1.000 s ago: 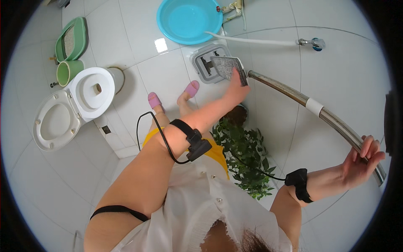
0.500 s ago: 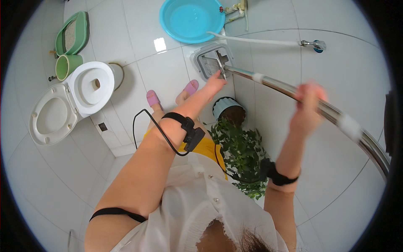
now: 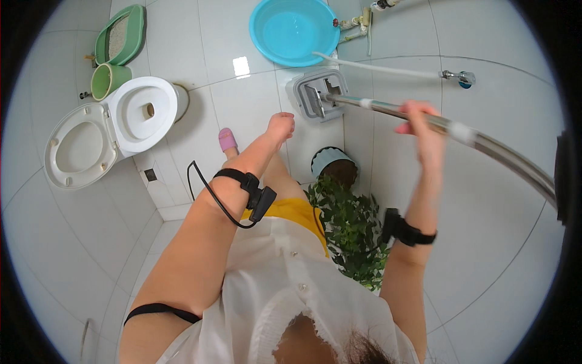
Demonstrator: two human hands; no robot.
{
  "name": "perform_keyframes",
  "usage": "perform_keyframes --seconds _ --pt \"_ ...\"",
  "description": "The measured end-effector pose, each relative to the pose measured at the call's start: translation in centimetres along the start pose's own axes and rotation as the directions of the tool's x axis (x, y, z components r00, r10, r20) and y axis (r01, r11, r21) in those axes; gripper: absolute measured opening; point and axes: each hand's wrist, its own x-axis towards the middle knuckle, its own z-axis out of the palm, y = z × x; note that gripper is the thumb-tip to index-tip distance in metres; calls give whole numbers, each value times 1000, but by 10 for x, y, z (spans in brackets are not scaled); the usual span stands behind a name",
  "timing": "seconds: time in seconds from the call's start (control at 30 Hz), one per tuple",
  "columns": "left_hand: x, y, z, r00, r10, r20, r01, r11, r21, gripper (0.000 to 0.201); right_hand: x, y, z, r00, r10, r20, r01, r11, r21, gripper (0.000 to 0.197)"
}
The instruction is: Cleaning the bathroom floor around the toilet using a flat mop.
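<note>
Right hand (image 3: 421, 120): slightly blurred, its fingers closed around the metal mop pole (image 3: 500, 153).
Left hand (image 3: 280, 128): fingers curled inward, apart from the pole, above the white tiled floor (image 3: 239, 102), near the gray bucket (image 3: 293, 92).
Leafy plant (image 3: 348, 227): growing from a light blue pot (image 3: 326, 160), between the forearms in view.
Mop head (image 3: 313, 102): inside the bucket, tilted, at the pole's far end.
Blue basin (image 3: 262, 37): just beyond the bucket, a white hose (image 3: 394, 68) reaching its rim.
</note>
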Motion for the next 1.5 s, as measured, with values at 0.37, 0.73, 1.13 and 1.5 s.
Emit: perform_keyframes --seconds 0.37,0.73,1.13,1.5 --pt "-3 5 4 1000 8 18 -7 999 -51 27 15 50 39 994 105 -39 -99 987 127 22" --pt "-18 18 -10 997 2 -74 -6 998 -60 26 -6 -27 -19 999 7 -50 -6 1000 21 21" --pt "8 4 20 1000 -20 -12 20 999 -44 26 22 68 42 996 92 -19 -88 984 157 23" --pt "46 -15 32 1000 -10 -16 11 998 67 65 8 -6 -13 963 -122 -242 123 992 -9 20"
